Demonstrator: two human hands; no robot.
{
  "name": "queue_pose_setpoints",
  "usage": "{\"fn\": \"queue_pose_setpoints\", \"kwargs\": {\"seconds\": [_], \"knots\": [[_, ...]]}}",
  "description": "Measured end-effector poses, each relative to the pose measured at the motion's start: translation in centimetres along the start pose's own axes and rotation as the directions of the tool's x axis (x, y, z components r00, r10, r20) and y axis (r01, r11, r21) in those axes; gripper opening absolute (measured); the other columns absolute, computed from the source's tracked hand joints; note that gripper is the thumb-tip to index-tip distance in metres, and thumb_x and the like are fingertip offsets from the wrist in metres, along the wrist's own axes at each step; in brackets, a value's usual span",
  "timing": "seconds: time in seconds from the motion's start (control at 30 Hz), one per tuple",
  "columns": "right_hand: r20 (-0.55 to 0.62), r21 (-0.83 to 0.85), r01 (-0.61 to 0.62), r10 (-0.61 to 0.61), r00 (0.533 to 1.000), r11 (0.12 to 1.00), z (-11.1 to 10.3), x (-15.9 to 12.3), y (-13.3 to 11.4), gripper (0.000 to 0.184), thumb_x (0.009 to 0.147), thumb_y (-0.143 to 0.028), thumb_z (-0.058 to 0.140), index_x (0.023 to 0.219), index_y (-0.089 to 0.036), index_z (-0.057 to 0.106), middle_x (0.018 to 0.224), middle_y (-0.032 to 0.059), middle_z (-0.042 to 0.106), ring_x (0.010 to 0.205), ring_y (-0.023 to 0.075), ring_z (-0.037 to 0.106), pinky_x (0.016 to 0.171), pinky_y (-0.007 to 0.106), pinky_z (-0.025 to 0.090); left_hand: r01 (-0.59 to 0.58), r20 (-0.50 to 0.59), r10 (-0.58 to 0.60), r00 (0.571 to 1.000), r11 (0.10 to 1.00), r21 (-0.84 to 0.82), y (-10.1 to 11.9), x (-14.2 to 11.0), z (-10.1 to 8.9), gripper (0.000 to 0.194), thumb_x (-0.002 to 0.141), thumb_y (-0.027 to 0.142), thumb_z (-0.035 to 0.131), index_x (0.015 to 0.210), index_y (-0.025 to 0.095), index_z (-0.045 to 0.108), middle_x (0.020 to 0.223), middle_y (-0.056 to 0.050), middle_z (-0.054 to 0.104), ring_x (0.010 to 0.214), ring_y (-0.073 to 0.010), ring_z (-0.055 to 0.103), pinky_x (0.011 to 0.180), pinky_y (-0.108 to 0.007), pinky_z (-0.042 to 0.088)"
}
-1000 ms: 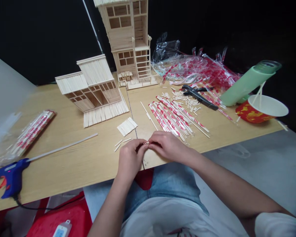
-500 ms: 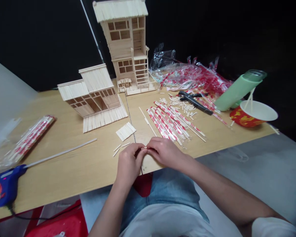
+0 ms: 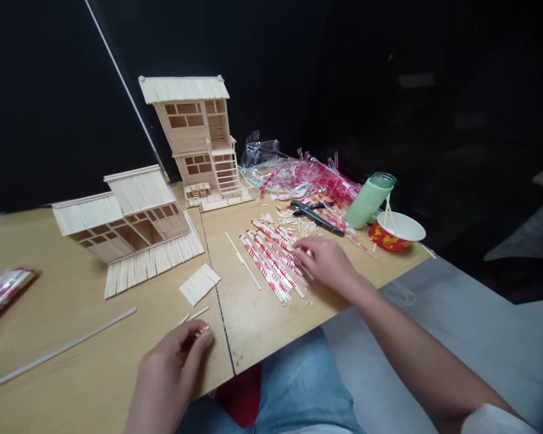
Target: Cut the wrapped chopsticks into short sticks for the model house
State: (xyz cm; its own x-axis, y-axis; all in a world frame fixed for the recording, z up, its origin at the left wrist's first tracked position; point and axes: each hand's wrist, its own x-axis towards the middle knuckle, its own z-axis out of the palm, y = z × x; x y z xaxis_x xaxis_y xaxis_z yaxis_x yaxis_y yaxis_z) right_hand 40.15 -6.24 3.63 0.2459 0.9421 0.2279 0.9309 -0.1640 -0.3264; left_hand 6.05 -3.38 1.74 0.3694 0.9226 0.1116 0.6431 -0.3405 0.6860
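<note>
The head-worn camera looks forward and down from above the person's lap (image 3: 294,392); the left hand (image 3: 172,355) sits close at lower left of centre, the right hand (image 3: 328,262) just right of centre; the table (image 3: 262,325) slants across the lower half, and the stick house model (image 3: 194,138) stands farther off at upper centre.

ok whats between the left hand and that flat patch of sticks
Two short sticks lie on the table between the left hand and the patch, in the head view.
</note>
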Motion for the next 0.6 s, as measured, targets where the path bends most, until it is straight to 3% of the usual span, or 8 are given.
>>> {"fn": "queue_pose_setpoints", "kwargs": {"seconds": [0.1,0.2,0.37,0.6], "knots": [[-0.039,-0.122,-0.167,0.163,0.986,0.978,-1.4,3.7,4.6,0.026,0.096,-0.025,0.053,0.103,-0.016,0.076,0.104,0.0118,0.076,0.093,0.0239,0.068,0.083,0.032,0.047,-0.006,0.080,-0.003,0.997,0.993,0.117,-0.1,0.4,-1.3,0.030,0.084,0.050,0.055,0.076,0.025,0.069,0.067,-0.001,0.073,0.058,-0.0198,0.069,0.054,-0.025,0.049],[-0.006,-0.190,-0.234,0.237,0.971,0.954,-1.7,6.6,7.2,0.024,0.093,-0.023,0.056,0.099,-0.016,0.077,0.097,0.0130,0.077,0.089,0.0245,0.069,0.080,0.031,0.046,0.003,0.134,-0.030,0.991,0.981,0.195,0.7,1.3,-1.4,0.029,0.084,0.045,0.050,0.071,0.024,0.066,0.063,-0.002,0.072,0.057,-0.0211,0.068,0.052,-0.026,0.047],[0.081,-0.251,-0.212,0.239,0.968,0.945,-0.6,8.9,7.5,0.020,0.087,-0.023,0.061,0.095,-0.020,0.079,0.094,0.0108,0.077,0.087,0.0227,0.069,0.078,0.028,0.045,0.019,0.095,-0.047,0.994,0.961,0.277,1.2,2.1,-0.5,0.026,0.082,0.041,0.050,0.075,0.023,0.068,0.073,-0.006,0.076,0.065,-0.0246,0.071,0.059,-0.030,0.049],[0.102,-0.289,-0.176,0.213,0.972,0.941,-0.5,9.2,7.0,0.023,0.091,-0.022,0.057,0.100,-0.024,0.078,0.105,0.0099,0.075,0.095,0.0236,0.068,0.079,0.028,0.046,-0.023,0.014,0.019,1.000,0.952,0.305,-0.3,1.2,0.3,0.027,0.086,0.038,0.050,0.093,0.021,0.069,0.084,-0.008,0.074,0.075,-0.0250,0.070,0.067,-0.033,0.053]]}}
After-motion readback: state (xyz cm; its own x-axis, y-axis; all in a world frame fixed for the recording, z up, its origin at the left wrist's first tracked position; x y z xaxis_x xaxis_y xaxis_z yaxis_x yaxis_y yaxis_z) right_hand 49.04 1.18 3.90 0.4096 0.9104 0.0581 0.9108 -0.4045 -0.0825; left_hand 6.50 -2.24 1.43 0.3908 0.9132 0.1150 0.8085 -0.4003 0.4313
